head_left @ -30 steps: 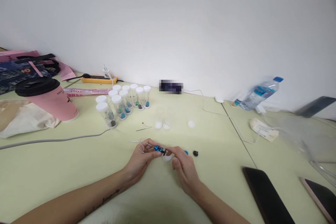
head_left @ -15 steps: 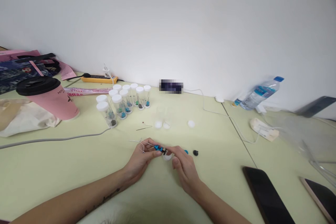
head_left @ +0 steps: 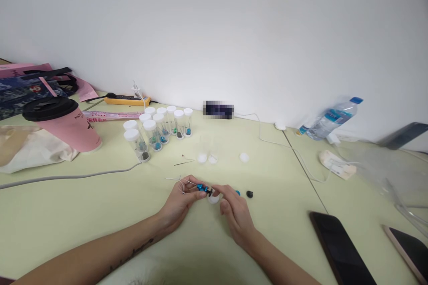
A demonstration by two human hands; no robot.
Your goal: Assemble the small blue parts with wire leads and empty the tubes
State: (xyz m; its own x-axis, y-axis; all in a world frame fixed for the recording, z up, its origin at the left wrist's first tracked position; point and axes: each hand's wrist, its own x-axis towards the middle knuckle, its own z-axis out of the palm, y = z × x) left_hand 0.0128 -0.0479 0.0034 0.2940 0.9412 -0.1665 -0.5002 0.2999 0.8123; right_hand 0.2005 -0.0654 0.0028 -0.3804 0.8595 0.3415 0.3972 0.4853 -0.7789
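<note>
My left hand pinches a small blue-and-black piece with a thin metal rod running back from it. A thin bent wire with a small dark end shows beside the fingers of that hand. My right hand is at the black end of the piece, index finger stretched out to it and thumb held apart; whether the fingertip touches cannot be made out. A round white cap or dish lies between the hands, partly hidden. Just beyond the right hand are a small blue piece and a small black knob.
Several clear tubes with white caps stand at the back left, near a pink cup. A metal pin, clear tubes and a white cap lie ahead. Phones and a water bottle are right.
The right index finger has shifted very slightly at the black end of the piece. Otherwise the hands and objects stay as they were.
</note>
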